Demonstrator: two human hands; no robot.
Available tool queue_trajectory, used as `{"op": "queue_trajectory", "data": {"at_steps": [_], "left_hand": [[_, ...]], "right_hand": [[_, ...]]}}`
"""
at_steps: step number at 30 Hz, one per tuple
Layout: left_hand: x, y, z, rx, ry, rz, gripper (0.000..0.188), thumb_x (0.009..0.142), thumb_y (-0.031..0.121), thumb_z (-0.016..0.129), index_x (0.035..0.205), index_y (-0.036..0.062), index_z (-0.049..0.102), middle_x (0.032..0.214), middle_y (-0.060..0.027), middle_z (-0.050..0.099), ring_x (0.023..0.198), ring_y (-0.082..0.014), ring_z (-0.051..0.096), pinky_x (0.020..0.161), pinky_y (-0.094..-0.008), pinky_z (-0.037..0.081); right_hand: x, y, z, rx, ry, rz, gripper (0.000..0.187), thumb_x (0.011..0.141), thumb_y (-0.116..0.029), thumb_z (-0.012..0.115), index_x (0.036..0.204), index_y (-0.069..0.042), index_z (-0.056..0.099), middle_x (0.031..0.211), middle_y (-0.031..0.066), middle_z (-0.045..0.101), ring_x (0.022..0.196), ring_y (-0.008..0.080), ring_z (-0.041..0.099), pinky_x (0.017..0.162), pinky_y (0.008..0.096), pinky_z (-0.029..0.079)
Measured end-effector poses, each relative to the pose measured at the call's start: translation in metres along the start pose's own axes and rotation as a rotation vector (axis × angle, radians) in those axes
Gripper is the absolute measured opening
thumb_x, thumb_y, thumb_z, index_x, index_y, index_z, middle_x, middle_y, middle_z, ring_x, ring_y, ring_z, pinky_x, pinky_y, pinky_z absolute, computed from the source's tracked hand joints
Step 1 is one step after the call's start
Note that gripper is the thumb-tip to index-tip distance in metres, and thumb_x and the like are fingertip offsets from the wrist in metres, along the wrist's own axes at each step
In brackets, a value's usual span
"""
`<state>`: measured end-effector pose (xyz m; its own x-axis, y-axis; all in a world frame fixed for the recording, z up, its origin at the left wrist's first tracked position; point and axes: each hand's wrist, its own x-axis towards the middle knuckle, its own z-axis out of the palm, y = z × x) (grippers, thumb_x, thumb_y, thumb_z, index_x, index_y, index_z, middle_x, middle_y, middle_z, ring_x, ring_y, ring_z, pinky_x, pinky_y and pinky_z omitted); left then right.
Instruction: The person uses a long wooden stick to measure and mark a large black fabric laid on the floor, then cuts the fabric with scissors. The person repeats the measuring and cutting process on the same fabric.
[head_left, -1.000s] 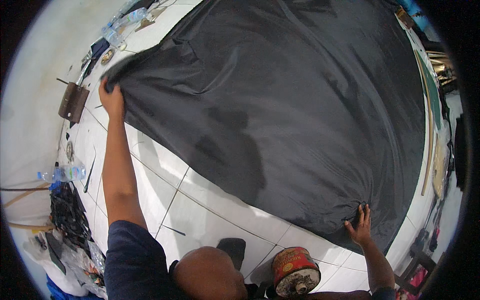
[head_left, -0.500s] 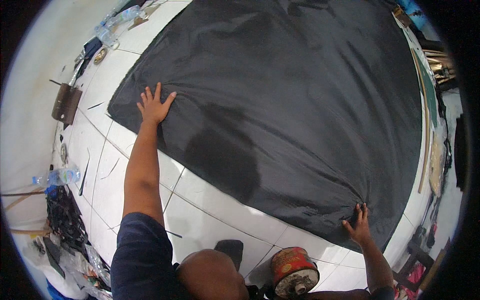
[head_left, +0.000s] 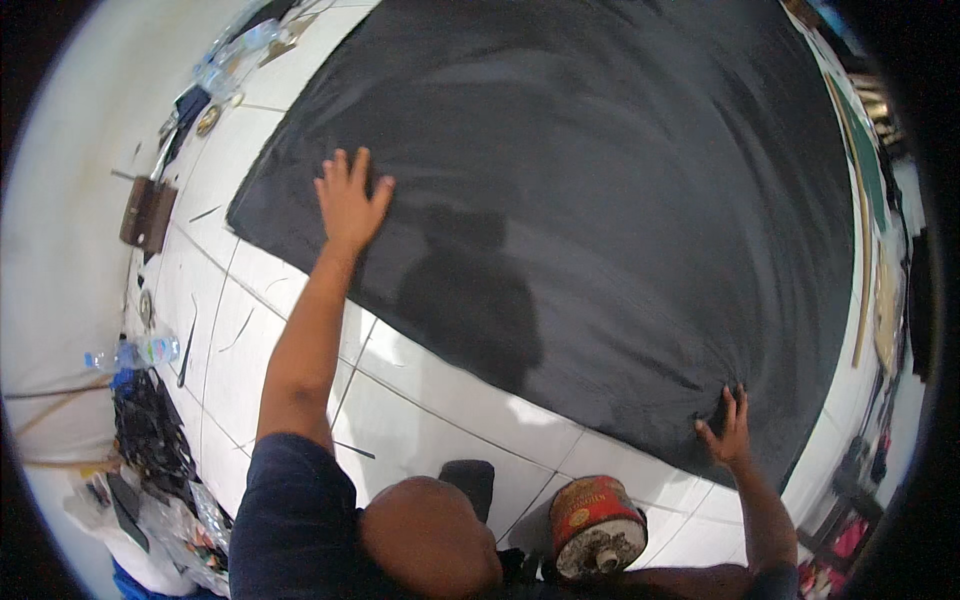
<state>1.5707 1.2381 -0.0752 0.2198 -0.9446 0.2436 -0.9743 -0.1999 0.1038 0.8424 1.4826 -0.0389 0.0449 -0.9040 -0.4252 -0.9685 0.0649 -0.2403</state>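
A large sheet of black fabric (head_left: 600, 200) lies spread over the white tiled floor, with soft creases and my shadow across it. My left hand (head_left: 352, 205) rests flat on the cloth near its left corner, fingers spread, holding nothing. Near the right end of the close edge, my right hand (head_left: 728, 428) presses on the fabric with fingers apart. Wrinkles fan out from those fingertips.
A red round tin (head_left: 597, 525) stands by my knee (head_left: 430, 530). Along the left wall are a plastic bottle (head_left: 135, 352), a brown block-like object (head_left: 148, 215) and heaped black scraps (head_left: 152, 425). A long wooden strip (head_left: 862, 270) lies on the right.
My left hand has slid slightly right and farther away over the cloth. The fabric between my hands looks smoother, its long creases fainter. My right hand has barely shifted.
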Motion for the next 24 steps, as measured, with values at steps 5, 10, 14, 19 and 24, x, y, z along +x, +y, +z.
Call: {"op": "queue_trajectory", "data": {"at_steps": [5,10,14,19,24], "left_hand": [[-0.111,0.152,-0.063,-0.142,-0.307,0.441,0.074,0.088,0.051,0.066,0.147,0.0124,0.044,0.153,-0.0264,0.033,0.142,-0.0464,0.031,0.115,-0.0559,0.025],[-0.123,0.159,-0.05,-0.155,-0.521,0.33,0.086,0.082,0.054,0.073,0.149,0.0116,0.04,0.154,-0.0295,0.029,0.14,-0.0469,0.032,0.113,-0.0544,0.032],[-0.111,0.162,-0.046,-0.125,-0.627,0.378,0.102,0.073,0.051,0.081,0.155,0.0187,0.029,0.155,-0.0285,0.024,0.141,-0.0464,0.03,0.114,-0.0528,0.032],[-0.09,0.182,-0.056,-0.061,-0.772,0.374,0.12,0.062,0.048,0.089,0.158,0.0248,0.019,0.147,-0.0328,0.027,0.137,-0.0504,0.034,0.11,-0.0564,0.036],[-0.084,0.183,-0.044,0.02,-0.84,0.284,0.131,0.055,0.048,0.093,0.158,0.0309,0.014,0.15,-0.0339,0.02,0.134,-0.0511,0.039,0.109,-0.0571,0.039]], "right_hand": [[0.008,-0.024,-0.031,-0.042,-0.094,0.067,0.093,0.085,-0.054,0.07,0.152,-0.005,0.028,0.157,0.0276,0.015,0.143,0.0468,0.027,0.115,0.0528,0.035],[0.01,-0.002,-0.021,-0.135,0.1,-0.05,0.088,0.081,-0.063,0.068,0.148,-0.013,0.039,0.152,0.0265,0.029,0.14,0.0451,0.032,0.111,0.0568,0.035],[0.005,0.014,-0.015,-0.127,0.042,0.02,0.089,0.083,-0.073,0.057,0.151,-0.02,0.034,0.154,0.0232,0.029,0.143,0.0447,0.028,0.113,0.0624,0.027],[0.003,0.043,-0.012,-0.081,0.235,0.254,0.093,0.083,-0.079,0.05,0.155,-0.023,0.03,0.16,0.0214,0.022,0.149,0.0435,0.016,0.114,0.0685,0.015],[-0.013,0.118,-0.009,0.107,0.333,0.612,0.097,0.08,-0.084,0.046,0.155,-0.025,0.03,0.163,0.0194,0.014,0.15,0.0425,0.01,0.114,0.0702,0.011]]}}
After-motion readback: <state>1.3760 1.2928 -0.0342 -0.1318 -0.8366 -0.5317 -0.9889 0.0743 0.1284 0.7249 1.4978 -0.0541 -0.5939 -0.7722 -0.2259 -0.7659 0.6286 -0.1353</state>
